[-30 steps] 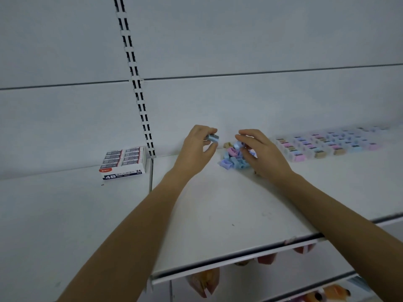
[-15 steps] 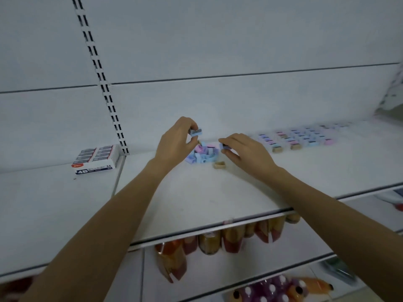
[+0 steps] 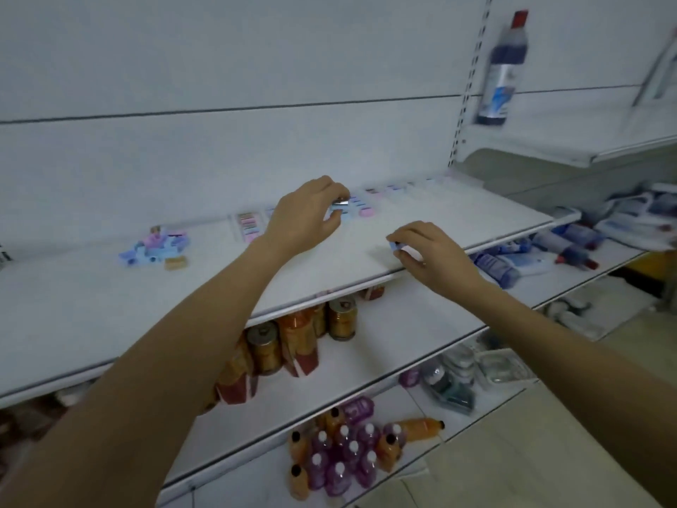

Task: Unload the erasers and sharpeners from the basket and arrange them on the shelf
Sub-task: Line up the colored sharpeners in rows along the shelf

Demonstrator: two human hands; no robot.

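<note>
My left hand (image 3: 306, 218) pinches a light blue sharpener (image 3: 337, 207) just above the white shelf (image 3: 110, 317), next to the row of laid-out erasers and sharpeners (image 3: 361, 207) along the back wall. My right hand (image 3: 428, 251) holds another small blue sharpener (image 3: 395, 246) near the shelf's front edge. A loose pile of pastel sharpeners (image 3: 155, 247) lies at the left, with a tan one (image 3: 175, 262) beside it. No basket is in view.
Below the shelf stand orange cans and pouches (image 3: 293, 342), and lower down purple and orange bottles (image 3: 340, 460). A dark blue bottle (image 3: 502, 71) stands on a higher shelf at the right. Tubes and packets (image 3: 571, 247) crowd the right-hand shelf.
Both hands have moved right, away from the pile, each carrying a sharpener. The left hand now sits by the arranged row; the view has swung right and the eraser box is out of frame.
</note>
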